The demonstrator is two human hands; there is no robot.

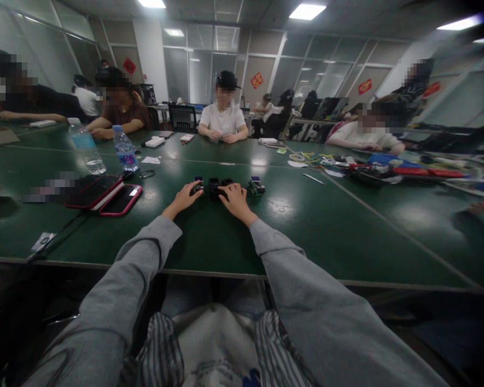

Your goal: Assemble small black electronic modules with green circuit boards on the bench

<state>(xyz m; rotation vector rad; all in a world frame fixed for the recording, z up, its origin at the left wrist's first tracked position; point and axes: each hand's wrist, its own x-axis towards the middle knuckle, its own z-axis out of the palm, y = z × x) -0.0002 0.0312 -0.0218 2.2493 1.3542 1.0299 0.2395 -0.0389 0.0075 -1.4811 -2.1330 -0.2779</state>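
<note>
Our left hand [184, 197] is at a small device [198, 185] with a dark, flat, bluish panel at its top; the fingers and thumb reach forward over its near side, moderately apart, but we cannot tell whether they grip it. Our right hand [236, 201] lies over small, boxy black blocks [214, 186], its fingers fanned and loosely bent; whether they close on one is hidden from us. Just beside it, on the right, stands another small device [257, 186], blue-topped, with an uneven, greenish body.

All these sit on the smooth, glossy green table [326, 236], inward from the middle of its near edge. Both our forearms, in soft, wrinkled grey sleeves, come over that edge and angle inward, backs of the hands up, wrists low near the surface.

Toward the table's left edge, we see a flat pink-rimmed case [121, 200] next to a dark, red-edged slab [94, 192]. Beyond them stand two clear plastic bottles [125, 149] with blue labels. Toward the right edge, thin, looping cables [306, 157] and a jumbled heap [391, 167] of blue, red and black pieces spread out. A person in white [223, 119] sits at the far edge.
</note>
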